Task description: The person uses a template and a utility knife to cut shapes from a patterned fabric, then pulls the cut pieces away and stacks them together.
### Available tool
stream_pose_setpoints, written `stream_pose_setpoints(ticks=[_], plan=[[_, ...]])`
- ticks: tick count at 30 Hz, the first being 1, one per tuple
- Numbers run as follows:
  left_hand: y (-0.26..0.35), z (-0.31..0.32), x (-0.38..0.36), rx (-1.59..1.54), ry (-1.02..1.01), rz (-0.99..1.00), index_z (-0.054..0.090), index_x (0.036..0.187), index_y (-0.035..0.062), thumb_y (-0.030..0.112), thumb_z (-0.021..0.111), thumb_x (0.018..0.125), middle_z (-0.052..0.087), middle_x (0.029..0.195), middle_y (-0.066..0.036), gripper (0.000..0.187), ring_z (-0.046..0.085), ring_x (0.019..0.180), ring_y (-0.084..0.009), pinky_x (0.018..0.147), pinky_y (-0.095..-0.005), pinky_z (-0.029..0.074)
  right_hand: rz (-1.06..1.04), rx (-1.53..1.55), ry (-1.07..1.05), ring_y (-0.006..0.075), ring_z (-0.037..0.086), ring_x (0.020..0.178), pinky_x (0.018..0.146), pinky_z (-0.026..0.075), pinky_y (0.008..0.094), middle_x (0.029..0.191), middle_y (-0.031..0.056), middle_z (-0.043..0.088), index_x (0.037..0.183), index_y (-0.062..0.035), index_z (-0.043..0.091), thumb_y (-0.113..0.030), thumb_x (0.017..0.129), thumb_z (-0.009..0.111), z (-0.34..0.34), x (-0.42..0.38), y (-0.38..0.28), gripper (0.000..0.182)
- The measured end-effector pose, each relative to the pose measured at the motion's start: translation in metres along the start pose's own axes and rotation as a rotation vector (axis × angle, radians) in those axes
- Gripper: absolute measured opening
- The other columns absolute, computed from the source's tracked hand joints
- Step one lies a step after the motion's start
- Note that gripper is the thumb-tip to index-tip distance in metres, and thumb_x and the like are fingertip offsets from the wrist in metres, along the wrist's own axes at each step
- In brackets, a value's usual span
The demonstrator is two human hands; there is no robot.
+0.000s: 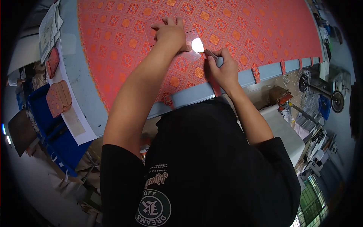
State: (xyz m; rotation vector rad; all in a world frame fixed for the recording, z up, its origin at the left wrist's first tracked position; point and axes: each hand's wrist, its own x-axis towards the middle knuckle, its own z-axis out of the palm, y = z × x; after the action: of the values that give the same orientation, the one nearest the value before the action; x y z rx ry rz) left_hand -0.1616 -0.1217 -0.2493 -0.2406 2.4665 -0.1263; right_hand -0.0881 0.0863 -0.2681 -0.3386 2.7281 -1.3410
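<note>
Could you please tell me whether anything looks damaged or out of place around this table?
Thin white shreds lie strewn below the right end of the grey-blue table, which looks untidy. The red patterned fabric has a ragged, yellowish left edge, perhaps just its unfinished weave.

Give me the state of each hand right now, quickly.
Left hand: open, fingers spread, pressing a clear sheet onto the red patterned fabric.
Right hand: closed around a grey-handled tool.
</note>
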Motion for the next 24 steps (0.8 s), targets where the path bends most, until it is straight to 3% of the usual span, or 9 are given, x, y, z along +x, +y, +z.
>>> stream_pose_setpoints(ticks=[13, 24], plan=[[0.000, -0.001, -0.001, -0.003, 0.016, 0.017, 0.017, 0.165, 0.0122, 0.065, 0.082, 0.075, 0.023, 0.165, -0.025, 0.123, 0.033, 0.138, -0.0684, 0.091, -0.0615, 0.057, 0.118, -0.230, 0.030, 0.0420, 0.072, 0.087, 0.074, 0.057, 0.0493, 0.094, 0.0205, 0.074, 0.099, -0.0021, 0.060, -0.020, 0.091, 0.075, 0.013, 0.002, -0.025, 0.025], [0.002, -0.005, -0.004, 0.048, 0.002, 0.022, 0.020, 0.163, 0.0103, 0.062, 0.082, 0.075, 0.025, 0.161, -0.028, 0.120, 0.038, 0.132, -0.0704, 0.087, -0.0602, 0.058, 0.016, -0.183, 0.081, 0.0424, 0.072, 0.085, 0.072, 0.057, 0.0485, 0.093, 0.0200, 0.074, 0.097, -0.0030, 0.058, -0.018, 0.091, 0.076, 0.017, 0.005, -0.010, 0.024]])
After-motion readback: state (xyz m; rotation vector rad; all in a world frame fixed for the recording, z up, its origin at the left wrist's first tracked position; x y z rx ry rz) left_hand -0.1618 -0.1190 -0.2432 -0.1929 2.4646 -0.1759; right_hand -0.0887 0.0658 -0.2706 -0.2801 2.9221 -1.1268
